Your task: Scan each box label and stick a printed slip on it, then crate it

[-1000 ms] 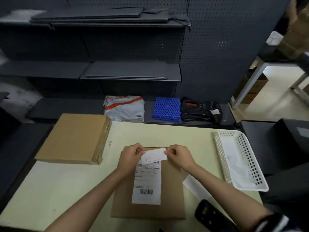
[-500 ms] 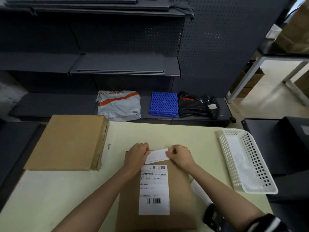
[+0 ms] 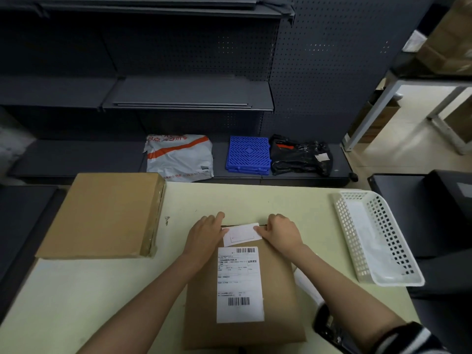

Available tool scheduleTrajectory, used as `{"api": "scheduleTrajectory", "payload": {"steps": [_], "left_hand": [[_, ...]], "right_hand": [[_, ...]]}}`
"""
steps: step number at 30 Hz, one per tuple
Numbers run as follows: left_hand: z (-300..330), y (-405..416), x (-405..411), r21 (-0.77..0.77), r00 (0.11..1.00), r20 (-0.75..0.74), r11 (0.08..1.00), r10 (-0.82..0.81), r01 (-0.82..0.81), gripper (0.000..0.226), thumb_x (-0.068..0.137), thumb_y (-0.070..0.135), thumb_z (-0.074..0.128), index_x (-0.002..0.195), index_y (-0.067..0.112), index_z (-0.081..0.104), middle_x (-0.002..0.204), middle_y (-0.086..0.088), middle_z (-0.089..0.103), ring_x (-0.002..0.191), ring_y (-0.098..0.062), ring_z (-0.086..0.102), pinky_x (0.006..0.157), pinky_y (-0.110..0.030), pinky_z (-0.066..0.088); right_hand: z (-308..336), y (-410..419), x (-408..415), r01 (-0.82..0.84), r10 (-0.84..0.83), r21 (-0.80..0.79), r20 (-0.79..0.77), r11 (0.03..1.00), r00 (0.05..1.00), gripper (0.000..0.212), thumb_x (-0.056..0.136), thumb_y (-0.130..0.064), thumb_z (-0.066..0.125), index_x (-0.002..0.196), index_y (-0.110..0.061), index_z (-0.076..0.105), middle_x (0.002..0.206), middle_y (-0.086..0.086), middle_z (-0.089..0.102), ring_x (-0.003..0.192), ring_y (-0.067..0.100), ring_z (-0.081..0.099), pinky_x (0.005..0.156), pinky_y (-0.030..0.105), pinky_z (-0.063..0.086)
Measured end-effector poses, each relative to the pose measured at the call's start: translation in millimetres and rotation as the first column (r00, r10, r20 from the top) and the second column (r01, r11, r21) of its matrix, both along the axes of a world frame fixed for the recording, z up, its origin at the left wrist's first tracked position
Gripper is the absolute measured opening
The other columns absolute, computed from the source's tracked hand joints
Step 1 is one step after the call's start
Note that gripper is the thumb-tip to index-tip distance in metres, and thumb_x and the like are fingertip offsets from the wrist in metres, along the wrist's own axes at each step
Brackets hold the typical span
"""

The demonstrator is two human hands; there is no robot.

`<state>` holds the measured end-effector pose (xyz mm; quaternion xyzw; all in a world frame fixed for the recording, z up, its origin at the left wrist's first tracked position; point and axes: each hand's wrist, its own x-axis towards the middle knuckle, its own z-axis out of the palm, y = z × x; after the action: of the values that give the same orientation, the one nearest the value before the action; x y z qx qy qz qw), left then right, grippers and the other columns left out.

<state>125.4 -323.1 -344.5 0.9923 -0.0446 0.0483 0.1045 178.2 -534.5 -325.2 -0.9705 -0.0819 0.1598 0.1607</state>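
A flat brown box (image 3: pixel 278 297) lies on the pale green table (image 3: pixel 102 290) in front of me, with a long white shipping label (image 3: pixel 240 284) on its top. A small white slip (image 3: pixel 241 234) lies on the box's far edge, just above the label. My left hand (image 3: pixel 204 236) presses down on the slip's left end with flat fingers. My right hand (image 3: pixel 279 232) holds the slip's right end, fingers curled over it. A black handheld scanner (image 3: pixel 329 328) lies by my right forearm, partly hidden.
A bigger brown box (image 3: pixel 107 215) sits at the table's left. A white mesh basket (image 3: pixel 378 236) stands at the right edge. Beyond the table, a low dark shelf holds a grey mailer bag (image 3: pixel 178 157), blue plastic grid (image 3: pixel 247 154) and black bag (image 3: pixel 298 155).
Both hands lowered the slip from a tilted, lifted position onto the box's far edge. My left hand went from pinching it to pressing flat. The view shifted down.
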Motion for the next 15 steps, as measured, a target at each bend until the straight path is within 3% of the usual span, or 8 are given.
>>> {"api": "scheduleTrajectory", "payload": {"steps": [2, 4, 7, 9, 10, 15], "left_hand": [[-5, 5, -6, 0.109, 0.992, 0.109, 0.993, -0.057, 0.045, 0.038, 0.073, 0.027, 0.081, 0.105, 0.013, 0.064, 0.087, -0.004, 0.064, 0.075, -0.020, 0.061, 0.062, -0.028, 0.052], [-11, 4, -11, 0.119, 0.975, 0.193, 0.989, -0.110, 0.088, 0.044, 0.069, 0.026, 0.083, 0.108, 0.011, 0.068, 0.103, -0.010, 0.068, 0.090, -0.025, 0.066, 0.076, -0.034, 0.056], [-20, 1, -21, 0.135, 0.959, 0.205, 0.976, -0.197, 0.171, 0.044, 0.094, 0.034, 0.050, 0.130, 0.010, 0.057, 0.135, -0.009, 0.055, 0.125, -0.025, 0.052, 0.107, -0.039, 0.037], [-21, -3, -28, 0.117, 0.967, 0.125, 0.971, -0.223, 0.209, 0.053, 0.099, 0.040, 0.027, 0.141, 0.010, 0.044, 0.146, -0.005, 0.044, 0.136, -0.021, 0.039, 0.115, -0.037, 0.020], [-20, -5, -31, 0.099, 0.969, 0.073, 0.968, -0.237, 0.229, 0.055, 0.100, 0.041, 0.025, 0.144, 0.011, 0.039, 0.149, -0.004, 0.040, 0.139, -0.019, 0.034, 0.115, -0.036, 0.015], [-23, -7, -41, 0.019, 0.973, -0.090, 0.976, -0.213, 0.215, 0.058, 0.100, 0.046, 0.021, 0.146, 0.012, 0.035, 0.151, -0.001, 0.037, 0.141, -0.014, 0.028, 0.114, -0.034, 0.014]], "right_hand": [[-3, -4, -7, -0.035, 0.034, 0.009, 0.090, 0.999, 0.995, 0.031, 0.090, -0.043, 0.056, 0.095, -0.013, 0.050, 0.102, 0.005, 0.054, 0.088, 0.023, 0.054, 0.070, 0.031, 0.041], [-12, -6, -19, -0.127, 0.130, -0.029, 0.295, 0.991, 0.947, 0.034, 0.090, -0.040, 0.055, 0.110, -0.013, 0.053, 0.110, 0.003, 0.053, 0.098, 0.024, 0.054, 0.079, 0.032, 0.044], [-27, -7, -39, -0.235, 0.226, -0.039, 0.468, 0.971, 0.854, 0.044, 0.090, -0.042, 0.047, 0.123, -0.014, 0.051, 0.129, 0.005, 0.054, 0.115, 0.022, 0.052, 0.096, 0.036, 0.043], [-36, -9, -51, -0.307, 0.298, -0.059, 0.463, 0.950, 0.835, 0.051, 0.095, -0.042, 0.042, 0.136, -0.013, 0.045, 0.144, 0.005, 0.046, 0.130, 0.019, 0.042, 0.109, 0.040, 0.030], [-39, -10, -56, -0.337, 0.334, -0.074, 0.441, 0.939, 0.833, 0.053, 0.097, -0.042, 0.038, 0.142, -0.013, 0.041, 0.149, 0.004, 0.040, 0.136, 0.017, 0.037, 0.112, 0.041, 0.025], [-41, -11, -65, -0.375, 0.385, -0.093, 0.301, 0.922, 0.872, 0.057, 0.103, -0.046, 0.017, 0.149, -0.017, 0.033, 0.154, -0.002, 0.033, 0.143, 0.015, 0.028, 0.115, 0.042, 0.015]]}}
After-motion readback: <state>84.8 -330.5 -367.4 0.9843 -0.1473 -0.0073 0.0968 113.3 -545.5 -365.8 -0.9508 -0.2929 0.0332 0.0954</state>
